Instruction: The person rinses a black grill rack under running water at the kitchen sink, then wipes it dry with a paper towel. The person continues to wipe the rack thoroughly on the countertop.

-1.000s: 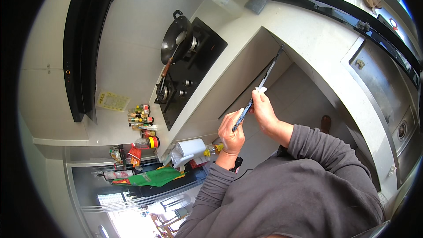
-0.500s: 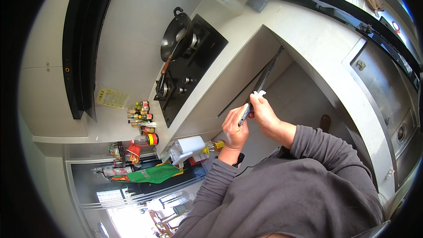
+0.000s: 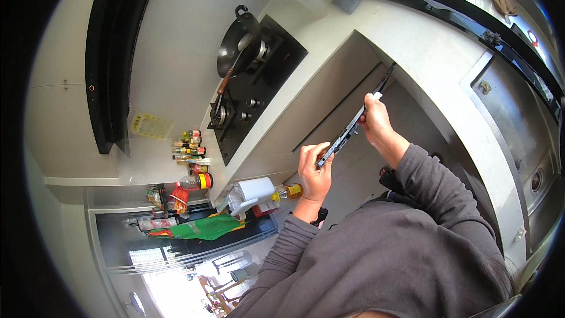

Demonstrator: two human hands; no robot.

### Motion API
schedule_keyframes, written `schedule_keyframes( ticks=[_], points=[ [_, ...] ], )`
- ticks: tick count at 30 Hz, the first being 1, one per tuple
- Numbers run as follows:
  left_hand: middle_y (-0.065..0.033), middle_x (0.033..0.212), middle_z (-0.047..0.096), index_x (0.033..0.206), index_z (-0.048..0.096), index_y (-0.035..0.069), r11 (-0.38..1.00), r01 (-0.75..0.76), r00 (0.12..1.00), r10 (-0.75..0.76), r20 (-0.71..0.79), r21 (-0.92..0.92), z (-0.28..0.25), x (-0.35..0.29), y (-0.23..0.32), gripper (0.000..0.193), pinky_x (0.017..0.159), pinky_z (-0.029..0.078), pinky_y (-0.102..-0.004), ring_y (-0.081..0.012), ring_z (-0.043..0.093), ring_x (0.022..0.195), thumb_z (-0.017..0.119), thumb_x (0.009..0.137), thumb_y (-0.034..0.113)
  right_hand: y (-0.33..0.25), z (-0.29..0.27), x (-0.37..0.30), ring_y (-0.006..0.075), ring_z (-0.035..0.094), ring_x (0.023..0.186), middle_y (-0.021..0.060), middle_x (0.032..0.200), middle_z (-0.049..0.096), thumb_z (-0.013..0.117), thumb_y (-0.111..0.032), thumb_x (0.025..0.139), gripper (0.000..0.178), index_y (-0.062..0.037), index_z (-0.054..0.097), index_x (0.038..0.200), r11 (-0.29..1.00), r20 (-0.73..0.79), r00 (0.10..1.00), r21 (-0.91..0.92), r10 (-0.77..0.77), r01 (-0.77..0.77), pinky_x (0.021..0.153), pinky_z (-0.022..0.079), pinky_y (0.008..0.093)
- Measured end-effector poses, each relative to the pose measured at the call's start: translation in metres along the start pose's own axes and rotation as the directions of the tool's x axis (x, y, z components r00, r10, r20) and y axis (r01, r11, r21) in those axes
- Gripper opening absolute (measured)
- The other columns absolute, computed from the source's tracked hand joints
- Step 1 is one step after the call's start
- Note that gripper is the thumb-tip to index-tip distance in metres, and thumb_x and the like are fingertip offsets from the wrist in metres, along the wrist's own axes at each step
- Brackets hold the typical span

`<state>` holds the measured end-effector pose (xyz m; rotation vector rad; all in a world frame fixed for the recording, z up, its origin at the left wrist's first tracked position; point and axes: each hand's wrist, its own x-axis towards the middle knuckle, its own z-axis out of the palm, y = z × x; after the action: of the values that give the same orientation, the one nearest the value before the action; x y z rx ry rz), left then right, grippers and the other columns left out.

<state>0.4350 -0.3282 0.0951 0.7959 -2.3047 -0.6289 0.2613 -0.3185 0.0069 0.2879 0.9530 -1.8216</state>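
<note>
Both my hands hold one long, thin, dark strip (image 3: 347, 133) with a pale metallic edge; I cannot make out its kind. It slants from the lower left up toward the counter corner. My left hand (image 3: 314, 178) grips its near end between thumb and fingers. Farther up, my right hand (image 3: 378, 122) is closed around the strip and pinches a small white tissue or cloth (image 3: 376, 96) against it. Small parts stick out from the strip's side between the hands. The far tip lies close to the counter's inner edge.
A white counter (image 3: 412, 47) bends around me, with a black gas stove (image 3: 273, 50) and a wok (image 3: 231, 56) at the left. A steel sink (image 3: 512, 118) is at the right. Sauce bottles (image 3: 189, 150) and a white bin (image 3: 253, 191) stand at the lower left.
My right hand has slid up and away along the strip with the white tissue, widening the gap between my hands. The strip has turned, showing its pale edge. My left hand stays at the near end.
</note>
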Motion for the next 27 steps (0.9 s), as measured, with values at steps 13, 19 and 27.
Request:
schedule_keyframes(
  ticks=[13, 19, 27],
  points=[
    [-0.0070, 0.064, 0.051, 0.081, 0.052, 0.003, 0.994, 0.093, 0.982, -0.084, 0.170, -0.048, 0.000, -0.009, -0.012, 0.021, 0.052, 0.042, -0.0295, -0.0184, 0.051, 0.053, 0.069, 0.087, 0.013, 0.002, -0.005, -0.001, 0.0086, 0.043, 0.052, -0.0033, 0.069, 0.050, 0.043, -0.035, 0.103, 0.028, -0.0110, 0.055, 0.093, 1.000, 0.090, 0.996, 0.027, -0.012, 0.009, 0.054, 0.043, 0.0264],
    [-0.0081, 0.062, 0.049, 0.078, 0.051, 0.003, 0.998, 0.050, 0.996, -0.053, 0.073, 0.044, 0.000, -0.010, -0.014, 0.021, 0.049, 0.040, -0.0298, -0.0193, 0.050, 0.051, 0.070, 0.085, 0.007, -0.016, -0.014, -0.015, 0.0242, 0.059, 0.072, 0.0100, 0.080, 0.057, 0.050, -0.025, 0.100, 0.025, -0.0020, 0.056, 0.094, 0.546, 0.224, 0.915, -0.745, -0.335, 0.382, 0.066, 0.048, 0.0356],
    [-0.0099, 0.067, 0.053, 0.079, 0.052, 0.003, 0.994, 0.042, 0.996, -0.049, 0.071, 0.102, 0.001, -0.010, -0.010, 0.020, 0.052, 0.044, -0.0336, -0.0238, 0.057, 0.055, 0.071, 0.078, 0.000, 0.000, -0.017, -0.047, 0.0324, 0.054, 0.103, 0.0136, 0.113, 0.061, 0.062, -0.002, 0.087, 0.026, -0.0026, 0.065, 0.112, 0.138, 0.635, 0.455, -0.484, -0.624, 0.864, 0.089, 0.046, 0.0389]
  ],
)
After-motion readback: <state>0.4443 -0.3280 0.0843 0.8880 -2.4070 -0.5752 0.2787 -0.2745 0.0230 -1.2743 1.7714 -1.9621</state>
